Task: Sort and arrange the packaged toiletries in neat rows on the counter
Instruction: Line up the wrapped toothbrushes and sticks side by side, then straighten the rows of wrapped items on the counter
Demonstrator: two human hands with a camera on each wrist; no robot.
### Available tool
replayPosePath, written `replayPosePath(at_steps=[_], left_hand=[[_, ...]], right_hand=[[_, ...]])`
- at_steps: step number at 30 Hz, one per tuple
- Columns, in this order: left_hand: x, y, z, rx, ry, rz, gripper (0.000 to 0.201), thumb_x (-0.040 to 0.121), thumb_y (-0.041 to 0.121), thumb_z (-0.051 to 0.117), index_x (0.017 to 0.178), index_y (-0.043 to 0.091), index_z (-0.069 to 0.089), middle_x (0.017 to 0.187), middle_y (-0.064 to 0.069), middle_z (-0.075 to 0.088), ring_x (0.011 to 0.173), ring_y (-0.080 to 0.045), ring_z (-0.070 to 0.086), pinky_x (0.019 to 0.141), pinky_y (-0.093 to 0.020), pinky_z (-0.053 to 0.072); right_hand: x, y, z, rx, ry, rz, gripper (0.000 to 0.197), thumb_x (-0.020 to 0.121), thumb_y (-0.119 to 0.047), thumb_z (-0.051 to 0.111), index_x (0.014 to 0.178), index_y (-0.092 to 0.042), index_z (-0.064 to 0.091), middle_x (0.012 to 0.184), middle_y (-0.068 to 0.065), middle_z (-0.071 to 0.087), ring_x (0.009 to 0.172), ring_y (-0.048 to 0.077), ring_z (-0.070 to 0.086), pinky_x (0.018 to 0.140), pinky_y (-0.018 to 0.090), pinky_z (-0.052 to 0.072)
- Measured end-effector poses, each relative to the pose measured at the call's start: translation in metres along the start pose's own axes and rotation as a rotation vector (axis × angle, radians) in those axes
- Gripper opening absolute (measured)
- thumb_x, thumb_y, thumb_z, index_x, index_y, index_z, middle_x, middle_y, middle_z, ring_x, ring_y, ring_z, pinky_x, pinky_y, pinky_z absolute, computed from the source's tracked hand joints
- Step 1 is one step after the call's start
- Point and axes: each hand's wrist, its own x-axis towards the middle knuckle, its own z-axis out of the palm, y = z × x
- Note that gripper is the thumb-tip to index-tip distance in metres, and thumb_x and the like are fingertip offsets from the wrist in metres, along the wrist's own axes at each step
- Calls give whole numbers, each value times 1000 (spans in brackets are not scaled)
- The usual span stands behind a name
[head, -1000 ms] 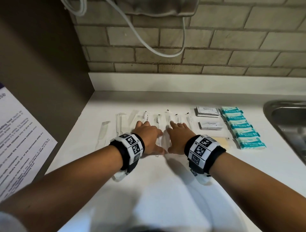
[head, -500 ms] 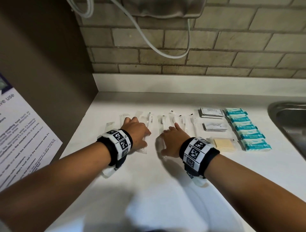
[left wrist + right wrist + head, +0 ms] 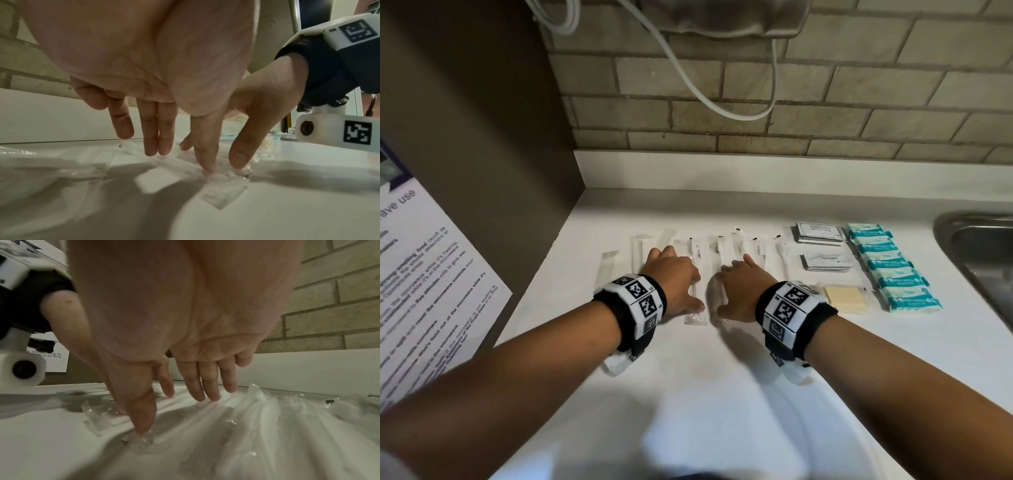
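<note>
The clear-wrapped toothbrush packets (image 3: pixel 697 274) lie side by side in the centre of the head view on the white counter (image 3: pixel 722 394), each with its long axis running from the lower edge of the frame toward the tiled wall. The left hand (image 3: pixel 674 284) rests flat on the packets left of centre; the right hand (image 3: pixel 739 287) rests flat just right of it, with a narrow gap between the two thumbs. Both hands are spread, fingers straight and pointing along the packets' long axis; neither hand grasps anything. In the left wrist view the fingertips (image 3: pixel 151 149) press down on the clear film, and in the right wrist view the thumb (image 3: pixel 144 421) pins a wrapper end to the counter. The packet between the thumbs lies equally near both hands. Any spacing correction would therefore run sideways, across the long axis. The sachets (image 3: pixel 820 233), soap bar (image 3: pixel 846 299) and teal packs (image 3: pixel 887 263) stand at centre right, well apart from both hands.
</note>
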Motion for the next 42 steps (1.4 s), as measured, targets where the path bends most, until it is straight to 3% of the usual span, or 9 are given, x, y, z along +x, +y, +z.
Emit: replayPosePath(at_steps=[11, 13, 16, 19, 25, 27, 33, 40, 42], left_hand=[[-5, -2, -3, -74, 17, 5, 54, 81, 60, 60, 125, 28, 61, 121, 12, 63, 115, -19, 40, 97, -39, 30], [-6, -11, -8, -168, 47, -47, 47, 84, 57, 57, 124, 32, 60, 122, 11, 63, 118, -19, 40, 99, -40, 31], [-8, -39, -21, -283, 109, -157, 36, 89, 44, 58, 122, 31, 62, 126, 4, 61, 119, -21, 50, 100, -38, 39], [-19, -77, -28, -375, 170, -282, 28, 91, 30, 61, 118, 23, 65, 121, 3, 65, 107, -18, 60, 97, -30, 46], [-44, -119, -13, -246, 5, -481, 43, 81, 51, 66, 110, 19, 63, 115, -2, 64, 105, -21, 59, 88, -28, 46], [-48, -122, -6, -237, -21, -483, 54, 78, 55, 69, 115, 16, 61, 118, -3, 64, 109, -23, 59, 92, -30, 47], [-46, -125, 8, -281, 20, -484, 58, 80, 38, 73, 130, 12, 57, 129, -7, 62, 120, -23, 57, 101, -31, 44], [-41, -149, 5, -297, 24, -507, 50, 78, 34, 72, 123, 12, 65, 125, -8, 66, 116, -25, 60, 98, -31, 48], [-40, -154, 4, -294, 22, -511, 50, 79, 34, 72, 123, 12, 65, 125, -8, 65, 116, -25, 60, 98, -32, 48]], right_hand=[[-2, -3, -5, 2, -1, -5, 58, 83, -46, 59, 133, -16, 53, 137, 5, 52, 134, 26, 39, 121, 42, 11], [-2, -6, -10, 33, 49, -8, 56, 83, -41, 58, 132, -16, 52, 133, 5, 55, 130, 26, 45, 118, 41, 22], [-1, -14, -23, 136, 138, -4, 49, 87, -35, 57, 132, -16, 52, 126, 4, 59, 117, 25, 55, 97, 37, 46], [5, -30, -34, 222, 160, -44, 45, 90, -32, 54, 131, -15, 52, 126, 5, 60, 111, 25, 60, 90, 37, 52], [38, -79, -41, 326, 116, 2, 35, 90, -41, 56, 101, -8, 57, 103, 6, 63, 89, 25, 60, 71, 31, 47], [48, -93, -44, 368, 101, 68, 41, 85, -46, 63, 104, -10, 57, 94, 4, 58, 86, 25, 59, 67, 29, 42], [74, -118, -43, 355, 38, 227, 61, 68, -40, 77, 113, -4, 58, 98, 8, 65, 89, 25, 67, 67, 28, 52], [88, -122, -40, 385, 54, 246, 38, 79, -31, 68, 104, -4, 60, 98, 10, 65, 96, 29, 68, 68, 28, 51], [91, -124, -36, 393, 81, 276, 41, 84, -28, 64, 113, -1, 55, 111, 12, 64, 102, 29, 66, 72, 30, 50]])
